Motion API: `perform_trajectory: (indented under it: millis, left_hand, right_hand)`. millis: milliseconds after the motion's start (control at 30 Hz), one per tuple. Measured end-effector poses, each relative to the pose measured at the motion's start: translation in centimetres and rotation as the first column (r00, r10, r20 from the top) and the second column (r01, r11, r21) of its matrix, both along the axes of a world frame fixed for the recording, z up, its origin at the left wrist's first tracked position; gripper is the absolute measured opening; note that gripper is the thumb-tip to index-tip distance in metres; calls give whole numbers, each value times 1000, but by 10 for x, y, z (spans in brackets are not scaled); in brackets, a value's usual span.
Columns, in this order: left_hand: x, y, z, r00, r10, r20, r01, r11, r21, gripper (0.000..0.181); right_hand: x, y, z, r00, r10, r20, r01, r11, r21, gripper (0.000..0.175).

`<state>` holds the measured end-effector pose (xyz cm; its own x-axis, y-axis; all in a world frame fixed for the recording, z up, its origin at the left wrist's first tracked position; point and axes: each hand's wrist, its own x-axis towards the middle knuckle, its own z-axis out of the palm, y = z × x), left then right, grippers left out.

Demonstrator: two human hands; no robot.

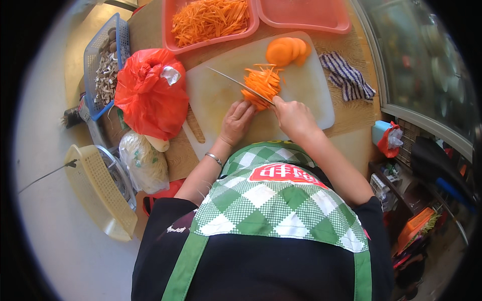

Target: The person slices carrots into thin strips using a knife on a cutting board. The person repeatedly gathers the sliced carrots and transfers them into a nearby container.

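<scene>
My right hand grips the handle of a kitchen knife, whose blade slants up and left across a heap of carrot. Thin carrot strips lie on the far side of the blade. On the near side, the bent fingers of my left hand press on the uncut part of the carrot pile. All this is on a white plastic cutting board. Several overlapping round carrot slices rest at the board's far right corner.
Beyond the board are a pink tray of shredded carrot and another pink tray. A red plastic bag, a blue basket of sliced mushrooms and a bagged bundle stand left. A striped cloth lies right, near a glass-fronted cabinet.
</scene>
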<state>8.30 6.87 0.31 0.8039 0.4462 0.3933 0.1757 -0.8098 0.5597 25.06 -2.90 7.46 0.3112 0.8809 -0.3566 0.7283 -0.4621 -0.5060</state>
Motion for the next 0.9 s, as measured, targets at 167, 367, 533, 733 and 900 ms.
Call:
perform_trajectory:
  millis: [167,367,533,733,900]
  left_hand:
    - [-1,0,-4,1000,0,14,-1,999,42,26]
    - [-1,-2,-4,1000,15,16,-15,1000,8,27]
    - [-1,-1,-5,1000,7,10,-7,1000,25,26]
    - [-3,-1,-7,1000,12,5,-12,1000,15,26]
    - [-2,-2,-6,1000,3,15,-4,1000,25,27]
  right_hand:
    - [-1,2,-1,999,14,40,-13,1000,-27,13]
    - [-2,5,0,998,44,46,-40,997,-67,12]
    - [-1,7,0,1000,1,-15,0,998,55,15]
    - [-1,7,0,997,73,-9,-74,995,-73,16]
    - [-1,7,4,996,80,42,-78,995,-58,8]
